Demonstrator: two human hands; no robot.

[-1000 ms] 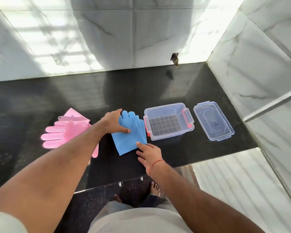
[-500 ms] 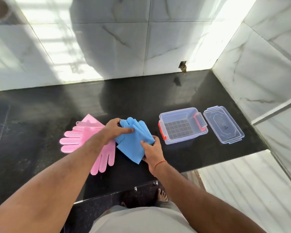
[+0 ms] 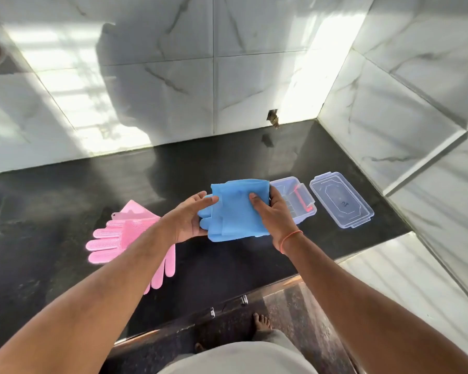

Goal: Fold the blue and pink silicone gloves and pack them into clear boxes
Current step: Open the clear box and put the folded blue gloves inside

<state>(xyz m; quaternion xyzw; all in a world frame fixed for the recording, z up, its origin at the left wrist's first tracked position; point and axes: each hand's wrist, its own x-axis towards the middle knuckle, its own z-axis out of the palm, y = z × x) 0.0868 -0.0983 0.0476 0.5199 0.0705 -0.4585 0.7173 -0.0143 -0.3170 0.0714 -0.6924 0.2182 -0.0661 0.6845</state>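
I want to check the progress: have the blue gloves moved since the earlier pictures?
Yes. The blue gloves, earlier flat on the counter left of the clear box, are now lifted in both hands, shifted right, covering the box's left end.

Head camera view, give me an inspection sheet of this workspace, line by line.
Surface: glossy black stone counter, reflective, against white marble tile walls.
Job's things: blue gloves folded, held above the counter; pink gloves flat on the counter, unfolded; clear box open, red latches, partly hidden behind the right hand; clear lid lying beside it.
Clutter: nothing seen.
Grippers: left hand supports the blue gloves' finger end; right hand grips the other side.
Cables: nothing seen.
Surroundings: small hole in the wall at counter level; bare foot on the floor below.
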